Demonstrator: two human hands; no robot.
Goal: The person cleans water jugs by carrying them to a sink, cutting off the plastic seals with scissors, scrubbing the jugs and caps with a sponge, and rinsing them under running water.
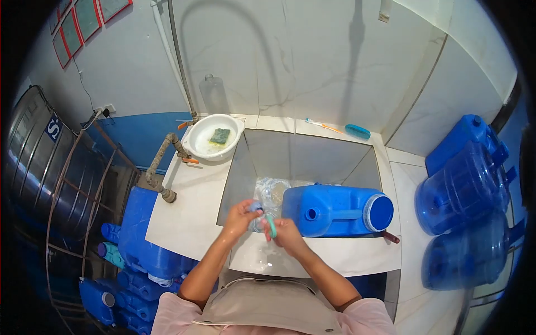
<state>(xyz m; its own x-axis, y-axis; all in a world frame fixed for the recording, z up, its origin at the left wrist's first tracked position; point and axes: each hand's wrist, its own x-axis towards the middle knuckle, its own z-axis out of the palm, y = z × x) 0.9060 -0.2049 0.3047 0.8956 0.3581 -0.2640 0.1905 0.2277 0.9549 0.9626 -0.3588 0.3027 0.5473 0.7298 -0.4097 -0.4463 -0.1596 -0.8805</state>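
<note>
My left hand [240, 218] pinches a small pale blue cap [255, 207] over the front edge of the sink [240, 184]. Close beside it, my right hand [287, 234] is closed on a green brush [271, 224]. Something clear, perhaps a bottle neck, shows between the hands, too small to make out. To the right, a blue jug [329, 209] with a round blue lid lies across the sink. Water stands in the bottom of the sink behind my hands.
A white basin [194, 146] with a green sponge [219, 135] sits at the back left, near rusty pipes [153, 167]. A blue brush [357, 131] lies on the back ledge. Large blue bottles [455, 195] stand right; blue jugs [148, 234] crowd the lower left.
</note>
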